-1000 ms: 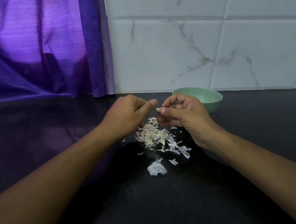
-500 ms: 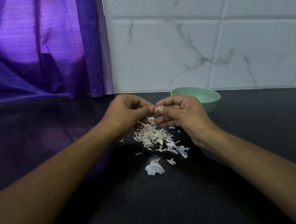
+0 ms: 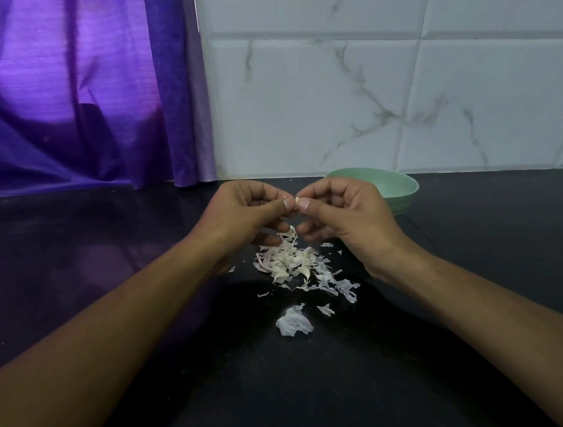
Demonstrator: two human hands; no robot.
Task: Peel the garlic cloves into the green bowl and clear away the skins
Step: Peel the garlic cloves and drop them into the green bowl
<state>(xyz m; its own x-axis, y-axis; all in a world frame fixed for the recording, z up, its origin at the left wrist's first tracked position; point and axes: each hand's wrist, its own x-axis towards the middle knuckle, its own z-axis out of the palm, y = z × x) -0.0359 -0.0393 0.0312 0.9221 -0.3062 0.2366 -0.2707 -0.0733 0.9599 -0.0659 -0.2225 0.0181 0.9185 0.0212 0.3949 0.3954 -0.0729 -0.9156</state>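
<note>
Glossy black counter [image 3: 106, 264], papery white skins [image 3: 292, 264], smooth round green bowl [image 3: 398, 188]

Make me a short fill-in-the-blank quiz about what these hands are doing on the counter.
1. Above a pile of skins, the left hand and the right hand pinch one small garlic ____ between them.
2. Behind the right hand stands a ____ bowl.
3. The curtain beyond the left hand is ____.
Missing words: clove; green; purple.
</note>
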